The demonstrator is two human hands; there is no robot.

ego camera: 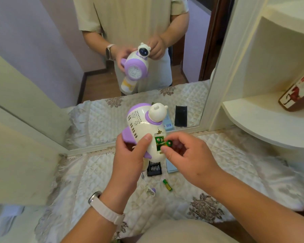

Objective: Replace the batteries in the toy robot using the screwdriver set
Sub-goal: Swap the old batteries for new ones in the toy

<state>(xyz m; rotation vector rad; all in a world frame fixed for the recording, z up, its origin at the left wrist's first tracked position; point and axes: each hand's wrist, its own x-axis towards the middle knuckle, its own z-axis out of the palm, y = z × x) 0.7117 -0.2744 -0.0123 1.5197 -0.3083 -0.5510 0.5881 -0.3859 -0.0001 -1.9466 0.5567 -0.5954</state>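
My left hand [130, 158] grips the white and purple toy robot [144, 125] from the left and holds it above the table, its back facing me. The battery compartment [159, 142] on its back is open, with one green battery seated inside. My right hand [188, 153] pinches a second green battery [169, 143] at the compartment's right edge. A third green battery [167, 185] lies on the quilted cloth below. The black screwdriver bit case [154, 169] lies open under the toy. A small white and purple cover piece [151, 191] rests on the cloth.
A mirror [60, 67] stands right behind the table and reflects me and the toy. A light blue box [171, 167] lies beside the bit case. A white corner shelf [270, 123] at the right carries a red and white box [298, 92]. A quilted floral cloth [226, 172] covers the table.
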